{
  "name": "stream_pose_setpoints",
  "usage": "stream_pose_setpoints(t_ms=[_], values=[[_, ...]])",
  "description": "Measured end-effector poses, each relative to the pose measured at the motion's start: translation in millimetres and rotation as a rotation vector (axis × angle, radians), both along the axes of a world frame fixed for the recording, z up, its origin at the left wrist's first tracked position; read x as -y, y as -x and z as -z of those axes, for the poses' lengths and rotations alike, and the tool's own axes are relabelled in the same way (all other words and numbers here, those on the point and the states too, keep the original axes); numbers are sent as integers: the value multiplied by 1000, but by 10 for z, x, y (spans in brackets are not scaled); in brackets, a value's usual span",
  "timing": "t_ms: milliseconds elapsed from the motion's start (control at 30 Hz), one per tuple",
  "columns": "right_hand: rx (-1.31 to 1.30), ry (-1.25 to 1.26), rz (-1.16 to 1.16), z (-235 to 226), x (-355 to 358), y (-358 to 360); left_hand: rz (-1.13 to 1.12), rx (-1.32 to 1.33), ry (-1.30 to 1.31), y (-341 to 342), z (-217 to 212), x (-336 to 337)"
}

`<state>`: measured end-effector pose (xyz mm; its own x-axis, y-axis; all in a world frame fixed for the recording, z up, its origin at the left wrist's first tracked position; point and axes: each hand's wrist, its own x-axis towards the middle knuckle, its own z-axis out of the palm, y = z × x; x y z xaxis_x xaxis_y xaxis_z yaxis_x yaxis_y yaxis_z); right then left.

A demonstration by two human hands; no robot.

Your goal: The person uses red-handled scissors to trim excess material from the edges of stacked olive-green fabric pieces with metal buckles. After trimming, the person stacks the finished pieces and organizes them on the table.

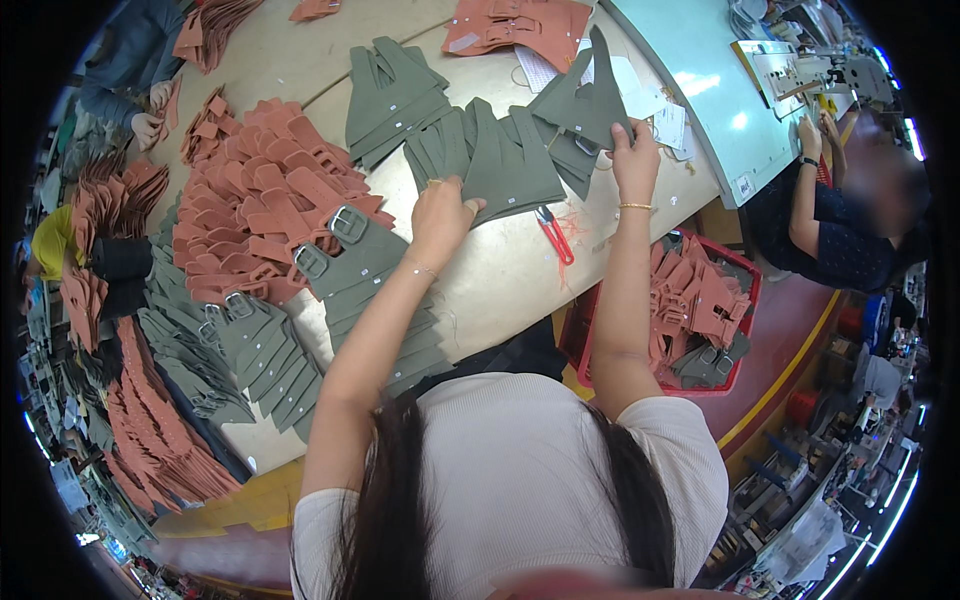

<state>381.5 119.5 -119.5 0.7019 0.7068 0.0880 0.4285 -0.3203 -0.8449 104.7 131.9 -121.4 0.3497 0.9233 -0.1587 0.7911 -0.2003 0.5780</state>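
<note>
My right hand [632, 165] pinches the lower end of a grey-green strap piece [598, 98], lifted with one pointed strap standing up; a metal buckle shows by my fingers. My left hand [445, 215] is at the lower edge of a stack of grey-green cut pieces [512, 165], fingers bent over it and thumb along the edge. Its fingertips are partly hidden. Another fanned stack of grey-green pieces [395, 100] lies farther off. Red-handled thread snips [555, 237] lie on the table between my hands, beside loose orange threads.
A large heap of terracotta strap pieces [270, 190] covers the left of the table, with buckled grey-green pieces [265, 355] nearer me. A red crate [755, 300] of pieces stands by my right arm. Co-workers sit at left and right, one near a sewing machine [830, 75].
</note>
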Motion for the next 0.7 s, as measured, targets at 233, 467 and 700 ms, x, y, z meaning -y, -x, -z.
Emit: stream_pose_setpoints(t_ms=[233,467,700], values=[[-286,-247,-60,-18,124,-69,-154,542,94,32,-364,-306],[-375,-332,-81,-99,338,-92,-231,884,160,344,-697,-983],[-397,-365,-65,-177,392,-84,-289,577,350,279,-232,-204]])
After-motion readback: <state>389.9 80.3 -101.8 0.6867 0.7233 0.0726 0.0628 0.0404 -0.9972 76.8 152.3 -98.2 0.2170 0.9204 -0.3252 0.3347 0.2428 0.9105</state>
